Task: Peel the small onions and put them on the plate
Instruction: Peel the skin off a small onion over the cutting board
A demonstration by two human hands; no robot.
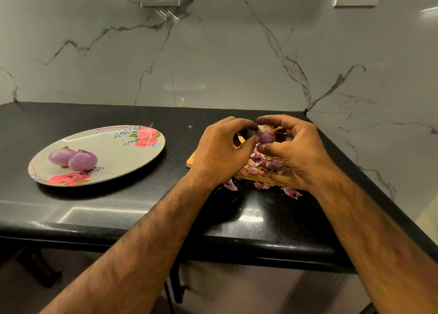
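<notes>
Two peeled onions: purple, touching each other, lying on the left part of the flowered plate.
Plate: flat on the black counter, well to the left of both hands.
Third onion: held up between both hands above the wooden board — purple flesh bared low down, dry skin at the top.
Left hand: fingers curled, thumb and fingertips pinching the onion's left side.
Right hand: clamped on the onion's right side, thumb beneath, forefinger over the top.
Peels: heaped on the board under the hands — a few scattered on the counter just in front.
Backdrop: veined marble wall, sockets up high.
</notes>
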